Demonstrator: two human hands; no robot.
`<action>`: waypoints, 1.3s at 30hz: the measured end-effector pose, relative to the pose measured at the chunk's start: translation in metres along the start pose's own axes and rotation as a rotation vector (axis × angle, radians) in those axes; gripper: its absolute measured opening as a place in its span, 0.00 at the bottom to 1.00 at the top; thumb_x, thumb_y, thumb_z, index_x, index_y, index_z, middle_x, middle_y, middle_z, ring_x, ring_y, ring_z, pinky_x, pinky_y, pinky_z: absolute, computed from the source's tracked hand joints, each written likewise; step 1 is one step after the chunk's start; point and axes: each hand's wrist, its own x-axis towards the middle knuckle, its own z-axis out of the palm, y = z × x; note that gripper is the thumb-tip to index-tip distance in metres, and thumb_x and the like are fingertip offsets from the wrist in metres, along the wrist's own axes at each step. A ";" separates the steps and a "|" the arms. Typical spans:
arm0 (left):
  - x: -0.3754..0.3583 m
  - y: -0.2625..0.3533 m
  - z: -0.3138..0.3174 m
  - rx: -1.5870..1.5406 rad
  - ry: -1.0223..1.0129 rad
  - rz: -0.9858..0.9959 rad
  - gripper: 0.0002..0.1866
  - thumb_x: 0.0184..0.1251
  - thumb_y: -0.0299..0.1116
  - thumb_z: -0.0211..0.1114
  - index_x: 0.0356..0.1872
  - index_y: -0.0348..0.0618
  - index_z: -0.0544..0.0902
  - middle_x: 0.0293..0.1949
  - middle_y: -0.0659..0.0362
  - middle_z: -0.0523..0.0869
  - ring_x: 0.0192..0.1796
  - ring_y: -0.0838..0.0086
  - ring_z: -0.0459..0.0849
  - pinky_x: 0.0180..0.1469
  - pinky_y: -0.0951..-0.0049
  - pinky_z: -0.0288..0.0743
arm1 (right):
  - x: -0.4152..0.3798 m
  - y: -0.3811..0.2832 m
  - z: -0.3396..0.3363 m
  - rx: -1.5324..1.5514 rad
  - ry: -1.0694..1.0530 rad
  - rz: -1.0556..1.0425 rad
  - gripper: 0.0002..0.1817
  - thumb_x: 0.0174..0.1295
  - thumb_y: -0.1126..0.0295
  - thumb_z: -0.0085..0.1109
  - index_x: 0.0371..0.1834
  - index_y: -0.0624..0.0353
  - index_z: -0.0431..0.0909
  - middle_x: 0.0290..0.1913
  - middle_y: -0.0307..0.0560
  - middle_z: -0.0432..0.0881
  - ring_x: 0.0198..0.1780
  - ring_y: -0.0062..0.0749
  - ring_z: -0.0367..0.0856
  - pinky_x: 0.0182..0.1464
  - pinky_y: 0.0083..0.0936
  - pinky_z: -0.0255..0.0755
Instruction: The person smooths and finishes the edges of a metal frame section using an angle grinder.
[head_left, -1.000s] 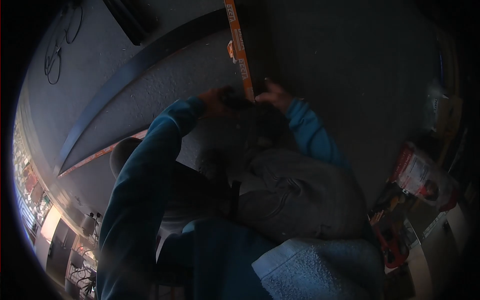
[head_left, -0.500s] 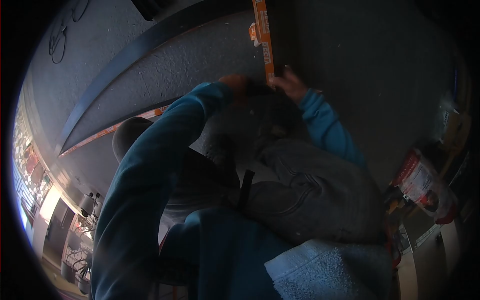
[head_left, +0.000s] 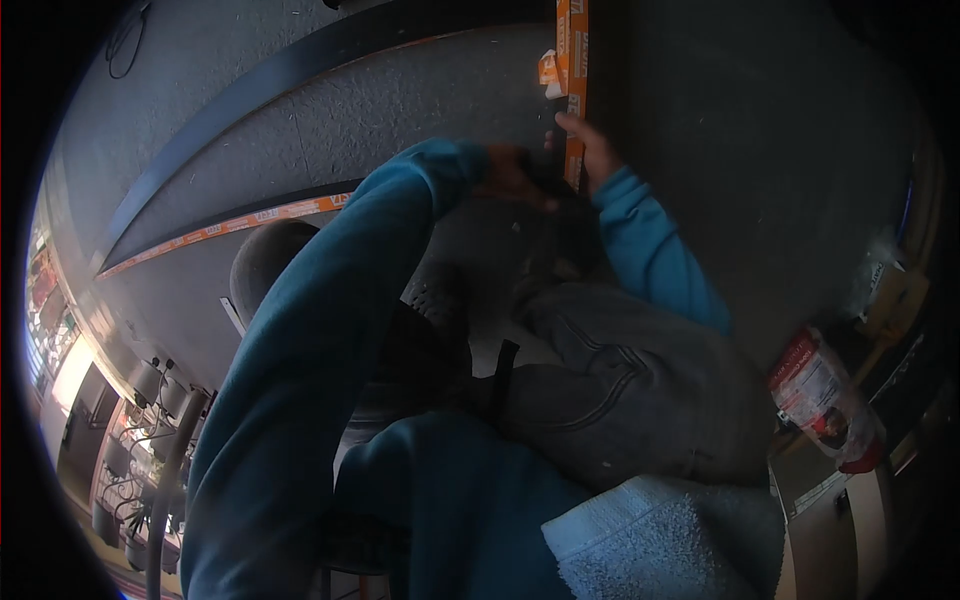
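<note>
A dark frame bar with orange printed protective tape (head_left: 572,80) runs upward from the corner by my hands. My right hand (head_left: 597,155) is wrapped around its lower part, thumb along the near side. A crumpled loose piece of the tape (head_left: 550,73) sticks out from the bar's left side. My left hand (head_left: 512,178) is closed right at the dark corner; I cannot tell what its fingers hold. Another orange-taped bar (head_left: 250,217) stretches left from under my left forearm. A wide dark curved-looking strip (head_left: 230,100) lies beyond it on the floor.
Grey floor (head_left: 400,95) surrounds the frame. My knees and legs (head_left: 620,380) are beneath my arms, with a light towel (head_left: 640,540) on my lap. A red-and-clear plastic bag (head_left: 825,395) and cardboard (head_left: 895,305) are at the right. A plant stand (head_left: 130,465) stands at lower left.
The taped upright bar has shifted right in view. My right hand has moved up along it, and my left hand has moved right, closer to the corner.
</note>
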 end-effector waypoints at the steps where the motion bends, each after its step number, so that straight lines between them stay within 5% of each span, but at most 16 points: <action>1: 0.011 -0.005 0.004 -0.066 -0.024 -0.043 0.44 0.49 0.58 0.74 0.61 0.33 0.75 0.55 0.43 0.82 0.56 0.53 0.82 0.60 0.62 0.74 | 0.005 0.000 0.004 -0.105 0.040 -0.023 0.26 0.54 0.49 0.67 0.44 0.62 0.79 0.37 0.42 0.79 0.40 0.31 0.79 0.46 0.29 0.73; 8: 0.004 0.011 0.013 -0.016 0.165 -0.070 0.44 0.45 0.69 0.70 0.48 0.33 0.85 0.42 0.45 0.87 0.47 0.59 0.86 0.52 0.63 0.78 | 0.025 0.020 -0.002 -0.370 0.251 0.032 0.24 0.49 0.48 0.65 0.24 0.62 0.82 0.27 0.45 0.82 0.33 0.32 0.80 0.40 0.30 0.73; 11: 0.001 0.015 0.009 0.025 0.171 -0.082 0.43 0.42 0.71 0.69 0.41 0.33 0.87 0.37 0.46 0.87 0.44 0.60 0.87 0.48 0.63 0.78 | 0.022 0.019 0.006 -0.400 0.333 -0.017 0.14 0.53 0.61 0.66 0.28 0.63 0.81 0.29 0.41 0.81 0.31 0.28 0.79 0.37 0.25 0.72; 18: 0.010 0.012 0.011 0.027 0.191 -0.056 0.43 0.40 0.72 0.70 0.38 0.33 0.87 0.36 0.46 0.87 0.42 0.60 0.87 0.47 0.63 0.78 | 0.019 0.014 0.005 -0.250 0.207 -0.048 0.18 0.49 0.55 0.66 0.21 0.61 0.79 0.28 0.46 0.81 0.34 0.31 0.79 0.39 0.30 0.72; 24: 0.012 0.013 0.005 0.011 0.099 -0.048 0.41 0.44 0.66 0.71 0.46 0.34 0.85 0.39 0.46 0.87 0.43 0.58 0.87 0.50 0.63 0.78 | 0.020 0.009 -0.001 -0.421 0.193 0.052 0.24 0.49 0.47 0.67 0.26 0.62 0.81 0.30 0.47 0.82 0.37 0.34 0.80 0.41 0.29 0.72; 26: 0.011 0.013 0.007 -0.048 0.107 0.106 0.38 0.51 0.60 0.71 0.51 0.34 0.82 0.44 0.45 0.87 0.48 0.57 0.86 0.54 0.63 0.77 | 0.018 0.005 -0.001 -0.456 0.147 0.085 0.30 0.47 0.41 0.67 0.32 0.62 0.82 0.32 0.48 0.82 0.37 0.35 0.81 0.42 0.30 0.73; 28: 0.005 0.021 0.000 0.015 0.036 0.081 0.37 0.53 0.58 0.71 0.54 0.33 0.81 0.47 0.44 0.85 0.51 0.57 0.84 0.57 0.62 0.76 | 0.014 -0.001 -0.007 -0.448 0.094 0.124 0.30 0.52 0.43 0.65 0.41 0.63 0.81 0.41 0.49 0.82 0.42 0.35 0.80 0.47 0.29 0.73; 30: -0.002 0.022 0.001 0.072 -0.051 0.049 0.37 0.56 0.56 0.71 0.57 0.33 0.79 0.51 0.44 0.84 0.55 0.56 0.83 0.61 0.62 0.74 | -0.003 -0.011 -0.011 -0.255 -0.100 -0.165 0.29 0.59 0.50 0.62 0.51 0.66 0.76 0.48 0.51 0.80 0.49 0.34 0.79 0.54 0.27 0.70; 31: -0.004 0.016 -0.001 0.081 -0.007 0.066 0.38 0.55 0.56 0.72 0.58 0.33 0.78 0.54 0.43 0.83 0.58 0.55 0.81 0.63 0.62 0.72 | -0.004 -0.006 -0.021 -0.094 -0.113 -0.138 0.27 0.63 0.57 0.59 0.57 0.68 0.72 0.52 0.51 0.78 0.54 0.34 0.76 0.59 0.26 0.66; 34: -0.011 0.008 -0.013 0.087 0.110 0.036 0.41 0.54 0.57 0.72 0.60 0.33 0.76 0.58 0.42 0.79 0.62 0.53 0.78 0.67 0.62 0.68 | -0.027 0.002 -0.040 -0.142 0.015 -0.202 0.29 0.61 0.59 0.61 0.59 0.71 0.70 0.52 0.51 0.79 0.55 0.34 0.77 0.60 0.28 0.66; 39: 0.010 -0.009 -0.031 0.047 0.290 -0.061 0.44 0.54 0.60 0.71 0.61 0.31 0.75 0.60 0.41 0.78 0.65 0.52 0.75 0.69 0.62 0.66 | -0.058 0.041 -0.055 -0.420 0.009 -0.281 0.17 0.59 0.72 0.63 0.51 0.63 0.79 0.48 0.49 0.82 0.50 0.31 0.81 0.51 0.28 0.77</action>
